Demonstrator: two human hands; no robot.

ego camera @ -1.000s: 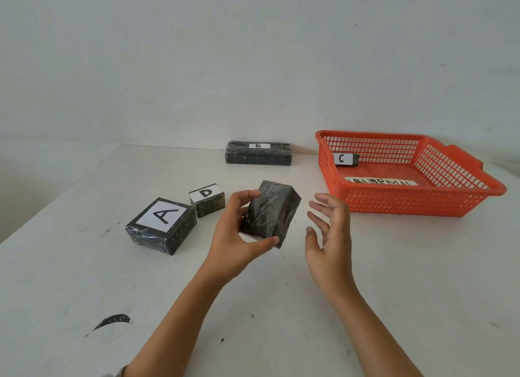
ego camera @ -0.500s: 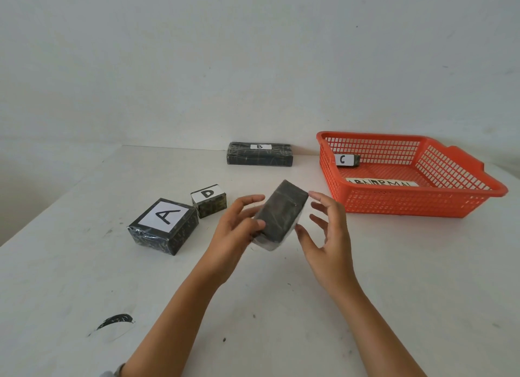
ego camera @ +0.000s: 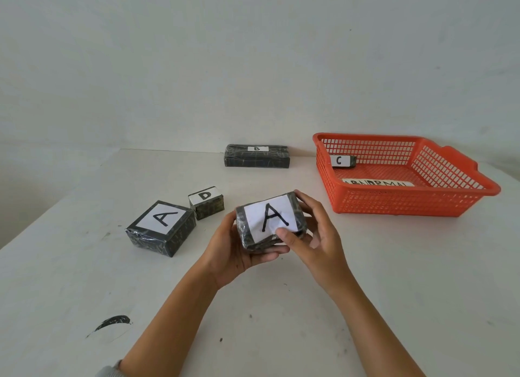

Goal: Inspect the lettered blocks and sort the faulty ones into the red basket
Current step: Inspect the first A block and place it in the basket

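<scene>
Up above the middle of the white table (ego camera: 394, 278), a dark wrapped block (ego camera: 270, 222) sits clasped between both hands, its white label with a hand-drawn "A" turned toward the camera. The left hand (ego camera: 230, 250) cups the block from below and along its left side; the right hand (ego camera: 315, 236) closes on its right side, thumb pressed on the label's lower right corner and fingers (ego camera: 305, 200) curled over the far edge.

To the left, resting on the table, lies a second block marked "A" (ego camera: 161, 227) (larger and flatter in look), and just beside its far right corner stands a small block marked "D" (ego camera: 206, 202). Farther back, near the wall (ego camera: 253, 67), a long block marked "B" (ego camera: 257, 155) lies flat.

At right stands the red basket (ego camera: 422, 202), well apart from the hands. Inside its far left corner is a small block marked "C" (ego camera: 342, 161), and a paper strip (ego camera: 378, 183) with partly hidden lettering lies on the basket floor. A black smear (ego camera: 112, 321) marks the table at lower left.
</scene>
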